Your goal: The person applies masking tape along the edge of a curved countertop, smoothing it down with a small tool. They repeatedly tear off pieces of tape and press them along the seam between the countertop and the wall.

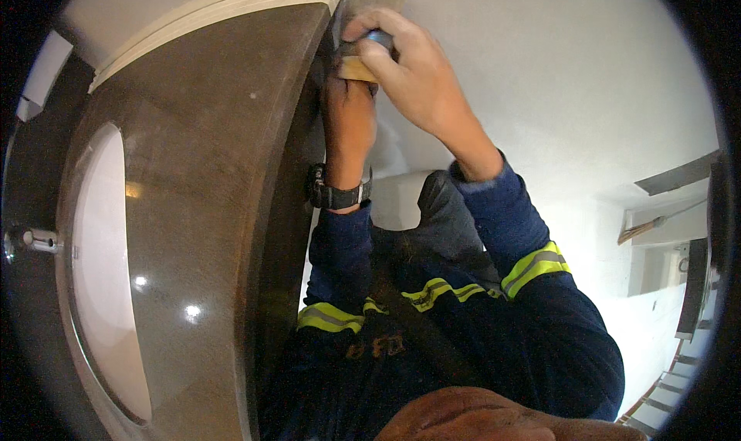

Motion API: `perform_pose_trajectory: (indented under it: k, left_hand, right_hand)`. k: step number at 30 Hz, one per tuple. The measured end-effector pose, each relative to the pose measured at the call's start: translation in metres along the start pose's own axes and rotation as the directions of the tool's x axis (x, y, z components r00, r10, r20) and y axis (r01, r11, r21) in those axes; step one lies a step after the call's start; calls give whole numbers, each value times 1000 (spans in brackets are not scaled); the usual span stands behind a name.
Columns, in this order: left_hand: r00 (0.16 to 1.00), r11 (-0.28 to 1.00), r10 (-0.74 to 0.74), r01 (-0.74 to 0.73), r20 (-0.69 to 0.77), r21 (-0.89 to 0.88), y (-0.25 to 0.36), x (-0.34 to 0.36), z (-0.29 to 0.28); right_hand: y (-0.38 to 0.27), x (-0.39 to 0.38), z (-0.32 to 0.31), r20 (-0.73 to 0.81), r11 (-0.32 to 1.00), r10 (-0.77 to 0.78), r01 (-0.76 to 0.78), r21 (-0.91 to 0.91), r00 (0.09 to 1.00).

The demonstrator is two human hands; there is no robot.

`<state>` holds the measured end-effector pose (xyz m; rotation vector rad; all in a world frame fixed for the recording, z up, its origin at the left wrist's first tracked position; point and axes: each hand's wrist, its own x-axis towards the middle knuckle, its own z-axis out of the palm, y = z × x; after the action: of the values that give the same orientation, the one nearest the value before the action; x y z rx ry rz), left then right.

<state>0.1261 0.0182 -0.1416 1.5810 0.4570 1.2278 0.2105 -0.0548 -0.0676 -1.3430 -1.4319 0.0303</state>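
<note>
At the top centre, beside the end of a dark brown stone counter [193, 124], both of my hands are raised close together. My right hand [421, 78] is closed around the dark handle of a putty knife [377, 2], its wide grey blade at the pale wall. A blue glint shows on the handle between my fingers. Just left of it is my left hand [349, 105], wearing a black watch [338, 190] at the wrist. It appears closed at a yellowish, flat-edged piece [356, 69], which I cannot make out fully. Its fingers are mostly hidden, and the hands are slightly blurred.
An oval white basin [108, 271] is set in the counter, with a chrome tap [38, 240] at far left. A pale moulded strip [216, 15] edges the counter's far side. The white wall [571, 93] fills the right; a broom [642, 228] shows at far right.
</note>
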Motion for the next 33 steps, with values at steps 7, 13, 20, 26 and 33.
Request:
perform_pose_trajectory:
  k: [7, 13, 20, 26, 33]
  left_hand:
    - [986, 985, -163, 161, 37, 59, -3, -4, -7]
    - [991, 987, 108, -97, -79, 131, -25, 2, -12]
    - [962, 943, 257, -228, -96, 242, -44, 2, -11]
    - [967, 948, 231, -197, -112, 251, -41, 1, -7]
    - [983, 952, 167, -140, -81, 272, -46, -2, -10]
  right_hand:
    - [-6, 12, -70, 342, 708, -273, 428, -562, 899]
    - [-76, 59, -103, 518, 572, -149, 501, -650, 842]
    - [-77, 92, -47, 674, 532, -203, 658, -532, 710]
    - [-59, 118, -44, 664, 338, -308, 730, -594, 682]
    - [-70, 131, -39, 646, 199, -317, 715, -670, 694]
